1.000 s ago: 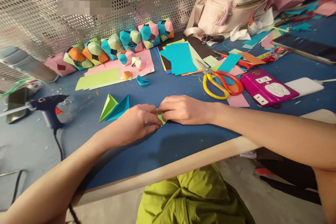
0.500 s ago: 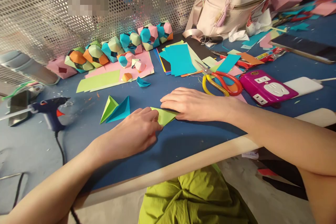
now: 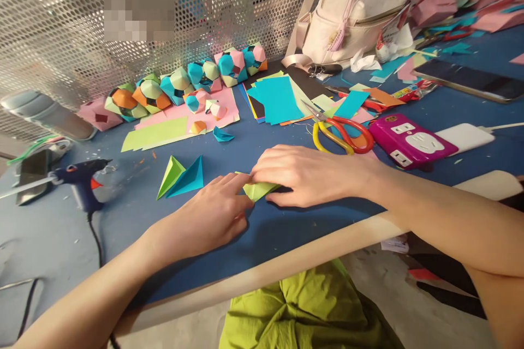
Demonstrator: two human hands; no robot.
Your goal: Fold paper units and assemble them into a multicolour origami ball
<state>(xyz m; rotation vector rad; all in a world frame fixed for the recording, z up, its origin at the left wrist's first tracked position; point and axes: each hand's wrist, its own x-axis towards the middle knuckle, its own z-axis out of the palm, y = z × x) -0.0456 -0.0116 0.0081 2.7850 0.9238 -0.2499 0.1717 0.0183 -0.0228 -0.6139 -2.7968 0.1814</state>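
Observation:
A piece of folded light-green paper (image 3: 258,191) lies on the blue tabletop between my hands. My left hand (image 3: 216,210) presses on its left end with bent fingers, the tips hidden. My right hand (image 3: 301,174) curves over the other end, thumb along the near side, and covers much of the paper. The fingertips of both hands meet at its upper edge. Just left of my left hand stand two folded paper pieces touching each other, one green (image 3: 172,176) and one blue (image 3: 187,179).
A glue gun (image 3: 82,180) lies at left with its cord trailing. Behind are a row of paper balls (image 3: 149,95), blue paper sheets (image 3: 278,99), scissors (image 3: 344,133) and a magenta power strip (image 3: 413,140). A backpack (image 3: 356,16) stands against the mesh panel.
My right hand has shifted left over the green paper, its fingers now bent and meeting my left fingertips. Less of the paper shows. The camera view has tilted slightly.

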